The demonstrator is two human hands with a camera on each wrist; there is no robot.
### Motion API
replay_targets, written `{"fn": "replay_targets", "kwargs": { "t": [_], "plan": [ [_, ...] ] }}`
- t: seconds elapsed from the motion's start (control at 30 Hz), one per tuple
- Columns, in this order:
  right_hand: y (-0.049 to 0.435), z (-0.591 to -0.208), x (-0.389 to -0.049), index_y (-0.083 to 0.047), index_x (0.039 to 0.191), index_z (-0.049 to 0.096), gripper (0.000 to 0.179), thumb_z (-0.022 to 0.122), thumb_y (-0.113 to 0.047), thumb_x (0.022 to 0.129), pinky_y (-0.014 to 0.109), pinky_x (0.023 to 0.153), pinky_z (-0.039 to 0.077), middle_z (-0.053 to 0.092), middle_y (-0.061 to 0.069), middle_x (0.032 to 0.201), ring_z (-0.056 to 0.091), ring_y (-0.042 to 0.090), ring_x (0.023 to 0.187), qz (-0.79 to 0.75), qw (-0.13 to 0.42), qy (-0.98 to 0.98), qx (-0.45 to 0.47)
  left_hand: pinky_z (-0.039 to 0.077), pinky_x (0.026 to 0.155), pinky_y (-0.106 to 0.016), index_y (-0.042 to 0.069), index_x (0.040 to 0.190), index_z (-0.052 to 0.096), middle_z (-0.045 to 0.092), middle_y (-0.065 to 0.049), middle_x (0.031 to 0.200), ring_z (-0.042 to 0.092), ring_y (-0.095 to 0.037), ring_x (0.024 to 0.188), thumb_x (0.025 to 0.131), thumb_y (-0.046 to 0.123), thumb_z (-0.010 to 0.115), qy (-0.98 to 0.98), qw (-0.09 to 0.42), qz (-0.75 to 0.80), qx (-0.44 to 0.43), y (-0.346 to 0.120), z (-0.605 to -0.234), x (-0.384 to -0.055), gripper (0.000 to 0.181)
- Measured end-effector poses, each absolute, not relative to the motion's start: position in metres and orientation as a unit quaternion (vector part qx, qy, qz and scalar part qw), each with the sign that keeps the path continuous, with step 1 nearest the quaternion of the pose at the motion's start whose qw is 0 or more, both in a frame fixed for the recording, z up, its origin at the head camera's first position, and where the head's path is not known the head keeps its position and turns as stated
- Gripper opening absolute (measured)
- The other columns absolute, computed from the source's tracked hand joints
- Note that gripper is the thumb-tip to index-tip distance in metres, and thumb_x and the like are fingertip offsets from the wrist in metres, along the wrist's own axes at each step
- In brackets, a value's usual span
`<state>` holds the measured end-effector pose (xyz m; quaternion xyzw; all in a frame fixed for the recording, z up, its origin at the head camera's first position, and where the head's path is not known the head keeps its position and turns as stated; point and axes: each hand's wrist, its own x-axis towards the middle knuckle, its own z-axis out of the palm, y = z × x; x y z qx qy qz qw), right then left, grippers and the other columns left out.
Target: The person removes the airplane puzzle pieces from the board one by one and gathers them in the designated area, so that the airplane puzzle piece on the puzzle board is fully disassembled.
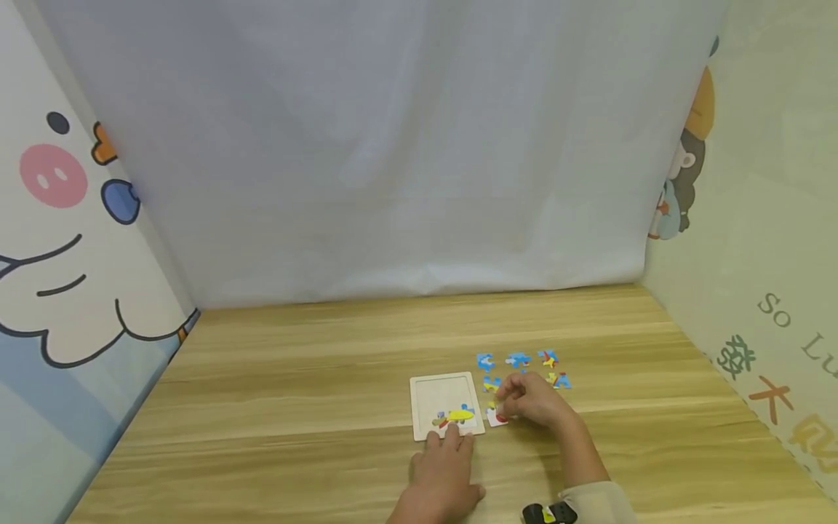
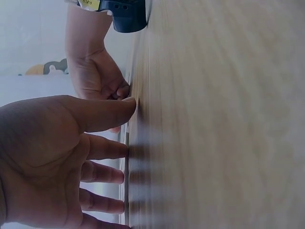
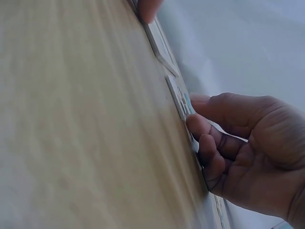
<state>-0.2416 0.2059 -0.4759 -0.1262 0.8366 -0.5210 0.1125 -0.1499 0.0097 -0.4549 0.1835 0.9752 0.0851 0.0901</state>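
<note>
My left hand (image 1: pixel 441 473) lies at the near edge of a square wooden puzzle tray (image 1: pixel 415 407), its extended fingertips resting on the rim. Inside the tray, puzzle pieces with a yellow shape (image 1: pixel 461 415) fill part of the near side. Just right of the tray, a white puzzle piece with a red patch (image 1: pixel 495 416) lies at the table. My right hand (image 1: pixel 533 399) bends over it, thumb and curled index finger pinching at its right side. In the right wrist view, the fingertips meet the end of that piece (image 3: pixel 175 93); part of it is hidden.
Several loose blue puzzle pieces (image 1: pixel 519 359) lie in rows behind and right of my right hand, some hidden beneath it. The wood-grain table (image 1: pixel 294 378) ends at a white cloth backdrop (image 1: pixel 393 182), with cartoon-printed panels at both sides.
</note>
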Motion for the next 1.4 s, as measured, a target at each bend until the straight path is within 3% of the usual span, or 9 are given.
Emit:
{"fn": "replay_targets", "kwargs": {
  "t": [0.3,0.47,0.67,0.93,1.17,1.4],
  "plan": [
    [0.203,-0.477,-0.24,0.0,0.091,0.068,0.023,0.071,0.001,0.068,0.026,0.055,0.042,0.058,0.001,0.067,0.05,0.014,0.061,-0.471,0.1,0.864,-0.143,0.048,0.07,-0.044,0.008,0.131,0.051,0.044,-0.01,0.124,0.044,-0.03,0.104,0.074,0.043,0.074,0.974,0.09,0.095,0.187,0.009,-0.454,-0.15,0.071],
    [0.203,-0.474,-0.239,-0.001,0.088,0.068,0.021,0.074,0.0,0.067,0.03,0.06,0.045,0.061,0.0,0.073,0.052,0.014,0.066,-0.451,0.094,0.876,-0.143,0.048,0.069,-0.043,0.008,0.13,0.052,0.045,-0.009,0.121,0.044,-0.028,0.101,0.074,0.044,0.073,0.973,0.088,0.095,0.192,0.009,-0.455,-0.151,0.07],
    [0.203,-0.471,-0.235,-0.002,0.081,0.065,0.016,0.074,-0.001,0.067,0.031,0.06,0.045,0.057,0.0,0.069,0.052,0.014,0.065,-0.426,0.084,0.891,-0.135,0.047,0.07,-0.044,0.007,0.128,0.054,0.045,-0.008,0.12,0.043,-0.028,0.101,0.074,0.044,0.073,0.972,0.085,0.097,0.195,0.009,-0.456,-0.15,0.069],
    [0.205,-0.469,-0.231,-0.001,0.081,0.062,0.015,0.073,-0.004,0.072,0.031,0.062,0.046,0.057,0.001,0.071,0.053,0.015,0.067,-0.439,0.084,0.885,-0.13,0.041,0.087,-0.055,0.006,0.127,0.054,0.037,-0.013,0.14,0.035,-0.042,0.123,0.074,0.047,0.072,0.97,0.098,0.092,0.202,0.007,-0.454,-0.145,0.069],
    [0.21,-0.469,-0.224,0.0,0.088,0.061,0.013,0.068,-0.003,0.077,0.03,0.061,0.047,0.059,0.002,0.071,0.056,0.016,0.067,-0.458,0.095,0.874,-0.131,0.038,0.092,-0.055,0.01,0.128,0.055,0.035,-0.012,0.142,0.032,-0.04,0.126,0.074,0.046,0.073,0.967,0.113,0.101,0.206,0.009,-0.454,-0.141,0.067],
    [0.201,-0.46,-0.227,0.004,0.096,0.06,0.018,0.062,-0.003,0.08,0.029,0.058,0.044,0.06,0.005,0.071,0.057,0.019,0.064,-0.464,0.088,0.871,-0.137,0.04,0.091,-0.052,0.01,0.134,0.047,0.038,-0.013,0.14,0.038,-0.039,0.122,0.075,0.046,0.072,0.972,0.057,0.112,0.201,0.017,-0.451,-0.14,0.073]
  ]
}}
